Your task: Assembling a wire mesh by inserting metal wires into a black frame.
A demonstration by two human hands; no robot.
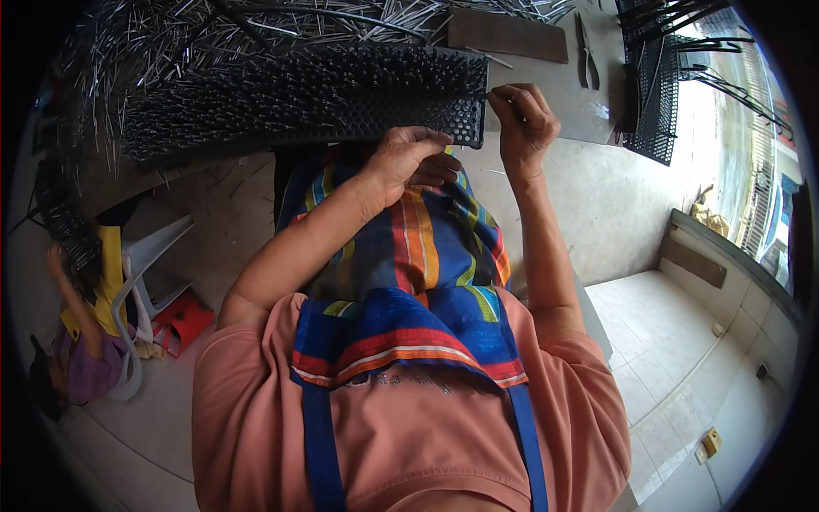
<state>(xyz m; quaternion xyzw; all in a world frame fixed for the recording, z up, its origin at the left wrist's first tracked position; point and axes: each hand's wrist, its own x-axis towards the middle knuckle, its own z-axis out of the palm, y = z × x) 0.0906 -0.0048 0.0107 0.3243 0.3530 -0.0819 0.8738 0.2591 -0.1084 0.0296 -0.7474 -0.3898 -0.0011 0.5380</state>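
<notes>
A long black perforated metal panel [465,128] lies before me, with many thin dark wire pieces [281,98] standing up from its holes. Bare holes show toward its near right part. At the panel's near edge, close to the right corner, my left hand [409,160] has its thumb and fingers drawn together; its fingertips are partly hidden. Just off the panel's right end, my right hand [527,119] is closed in a pinch with the fingers curled. Whatever either hand holds is too small or hidden to make out. A striped cloth apron [418,239] covers my lap below the panel.
Behind the panel lies a heap of loose thin metal strips [341,26]. A brown flat plate [508,36] and pliers [588,55] rest on the table. Black mesh racks [653,102] stand at the right. Another person [90,341] sits at the left beside a white chair [132,333].
</notes>
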